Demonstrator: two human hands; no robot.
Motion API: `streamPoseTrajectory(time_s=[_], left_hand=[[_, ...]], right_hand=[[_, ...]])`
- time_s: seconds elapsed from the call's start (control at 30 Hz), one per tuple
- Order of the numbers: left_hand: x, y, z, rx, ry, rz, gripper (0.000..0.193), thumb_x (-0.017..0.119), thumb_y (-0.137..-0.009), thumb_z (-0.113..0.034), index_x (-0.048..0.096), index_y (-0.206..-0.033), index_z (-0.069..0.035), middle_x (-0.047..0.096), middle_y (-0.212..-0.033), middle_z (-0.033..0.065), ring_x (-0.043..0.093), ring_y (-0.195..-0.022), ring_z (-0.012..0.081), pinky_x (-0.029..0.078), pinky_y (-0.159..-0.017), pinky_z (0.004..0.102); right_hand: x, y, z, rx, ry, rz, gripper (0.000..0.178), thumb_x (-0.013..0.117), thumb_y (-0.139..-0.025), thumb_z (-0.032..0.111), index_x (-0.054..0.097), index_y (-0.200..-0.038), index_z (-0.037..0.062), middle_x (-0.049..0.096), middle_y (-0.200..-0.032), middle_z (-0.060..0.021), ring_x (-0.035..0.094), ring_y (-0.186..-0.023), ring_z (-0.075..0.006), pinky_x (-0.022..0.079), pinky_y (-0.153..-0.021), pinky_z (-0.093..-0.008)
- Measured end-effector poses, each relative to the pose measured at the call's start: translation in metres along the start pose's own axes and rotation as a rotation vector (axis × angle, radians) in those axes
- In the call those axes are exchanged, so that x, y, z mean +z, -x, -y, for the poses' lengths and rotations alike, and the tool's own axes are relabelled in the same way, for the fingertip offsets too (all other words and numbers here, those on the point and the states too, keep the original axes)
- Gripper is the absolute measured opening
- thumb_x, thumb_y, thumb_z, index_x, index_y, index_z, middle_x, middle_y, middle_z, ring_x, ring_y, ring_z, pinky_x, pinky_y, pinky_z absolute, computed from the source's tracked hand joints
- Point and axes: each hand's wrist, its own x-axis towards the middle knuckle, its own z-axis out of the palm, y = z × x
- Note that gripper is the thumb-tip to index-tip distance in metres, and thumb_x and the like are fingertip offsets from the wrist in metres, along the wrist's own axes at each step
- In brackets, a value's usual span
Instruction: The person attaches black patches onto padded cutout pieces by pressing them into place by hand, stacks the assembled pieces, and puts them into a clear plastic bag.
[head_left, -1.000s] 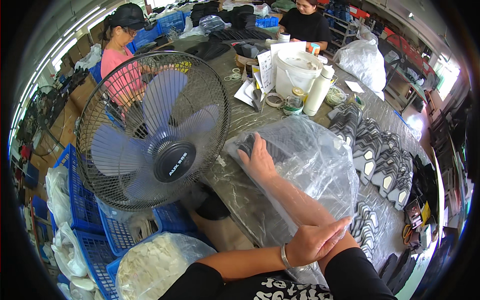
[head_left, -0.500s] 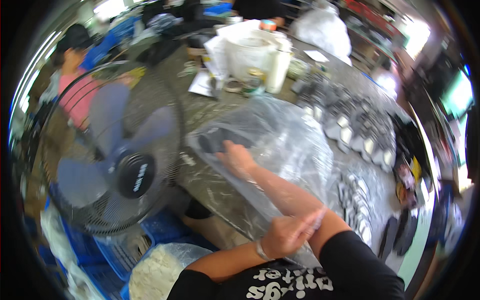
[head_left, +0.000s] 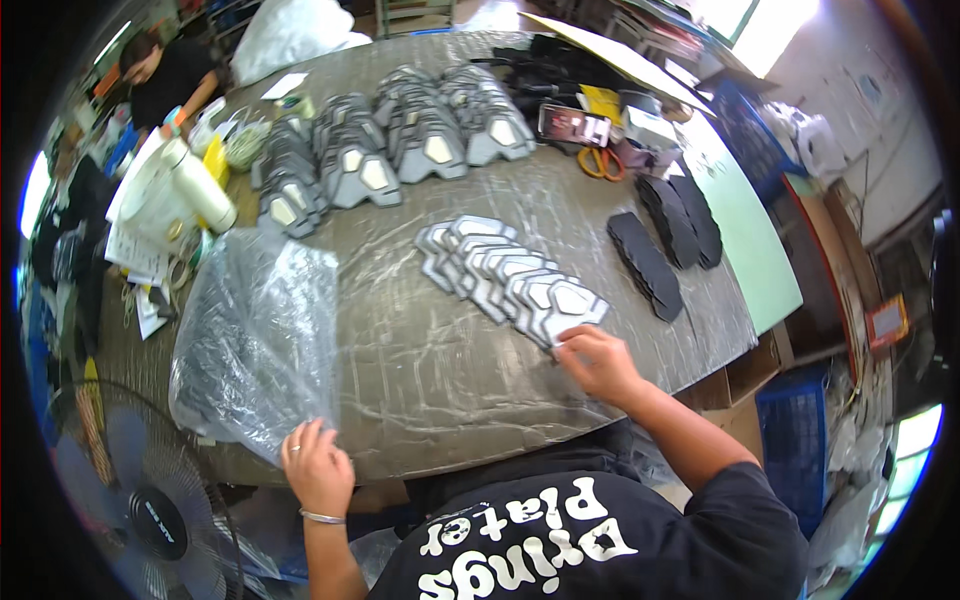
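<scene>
The clear plastic bag point(head_left: 255, 345) is lying crumpled and glossy on the left part of the grey worktable point(head_left: 440, 370), with dark flat pieces showing dimly through its film; its lower corner is reaching the table's near edge. The left hand point(head_left: 318, 468) is resting on that corner with fingers spread and loosely curled, touching the film; whether it is actually pinching it I cannot tell. The right hand point(head_left: 598, 362) is lying near the table's near edge, its fingertips pressing on the nearest piece of an overlapping row of grey shaped pieces point(head_left: 510, 280) that is running diagonally across the middle of the table; the fingers are bent, partly closed, and a firm grasp is not showing. Farther back, larger stacks of grey pieces point(head_left: 390, 150) are sitting in rows, black flat pieces point(head_left: 665, 240) are lying to the right, and orange-handled scissors point(head_left: 600, 162) are lying beyond them. A white bottle point(head_left: 200, 185) is standing at the left, and a black fan point(head_left: 140, 510) is showing at the lower left.

Compared with half a second ago, the view has swung to the right: the fan is no longer filling the left side, the right hand is no longer lying flat on top of the bag but is over at the grey row, and the left hand is now at the bag's corner
</scene>
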Motion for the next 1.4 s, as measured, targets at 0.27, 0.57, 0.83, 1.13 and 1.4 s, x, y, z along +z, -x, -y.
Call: streamPoseTrajectory(time_s=[0.27, 0.57, 0.83, 1.13, 1.4], left_hand=[[-0.020, -0.033, -0.080, -0.183, 0.071, -0.036, 0.067, 0.077, -0.077, -0.026, 0.053, -0.133, 0.001, 0.044, -0.145, 0.0235, 0.042, -0.133, 0.0412, 0.034, -0.109, 0.0482], [0.098, -0.139, -0.295, 0.581, 0.359, 0.128, 0.068, 0.069, -0.086, -0.034, 0.046, -0.141, -0.001, 0.042, -0.149, 0.0202, 0.037, -0.140, 0.0374, 0.027, -0.114, 0.0479], [0.157, -0.215, -0.387, 1.006, 0.458, 0.238, 0.065, 0.065, -0.090, -0.039, 0.046, -0.143, -0.007, 0.048, -0.147, 0.0096, 0.039, -0.139, 0.0279, 0.028, -0.114, 0.0462], [0.193, -0.227, -0.413, 1.061, 0.344, 0.345, 0.093, 0.070, -0.078, -0.059, 0.034, -0.150, -0.013, 0.050, -0.145, 0.0024, 0.040, -0.139, 0.0259, 0.027, -0.114, 0.0479], [0.194, -0.228, -0.395, 0.985, 0.376, 0.366, 0.100, 0.074, -0.074, -0.055, 0.029, -0.152, -0.012, 0.047, -0.147, 0.0023, 0.036, -0.141, 0.0264, 0.024, -0.117, 0.0488]], right_hand=[[-0.078, 0.071, -0.059, 0.212, 0.136, -0.354, 0.010, 0.069, -0.084, 0.007, 0.069, -0.092, 0.0017, 0.069, -0.099, -0.0132, 0.067, -0.089, -0.0328, 0.053, -0.079, -0.0380], [-0.113, 0.035, -0.126, 0.566, 0.283, -0.410, 0.037, 0.072, -0.084, 0.019, 0.064, -0.116, 0.0005, 0.061, -0.111, -0.0150, 0.064, -0.099, -0.0341, 0.051, -0.083, -0.0394], [-0.124, 0.020, -0.147, 0.488, 0.352, -0.218, 0.030, 0.071, -0.084, 0.018, 0.068, -0.112, 0.0055, 0.062, -0.102, -0.0114, 0.064, -0.097, -0.0316, 0.052, -0.083, -0.0394], [-0.151, 0.006, -0.167, 0.548, 0.131, -0.120, 0.011, 0.071, -0.083, 0.012, 0.069, -0.090, 0.0031, 0.062, -0.092, -0.0124, 0.065, -0.084, -0.0321, 0.052, -0.076, -0.0399], [-0.183, 0.030, -0.089, 0.197, -0.279, 0.216, 0.003, 0.058, -0.088, 0.005, 0.057, -0.089, 0.0026, 0.058, -0.103, -0.0123, 0.059, -0.094, -0.0275, 0.048, -0.085, -0.0343]])
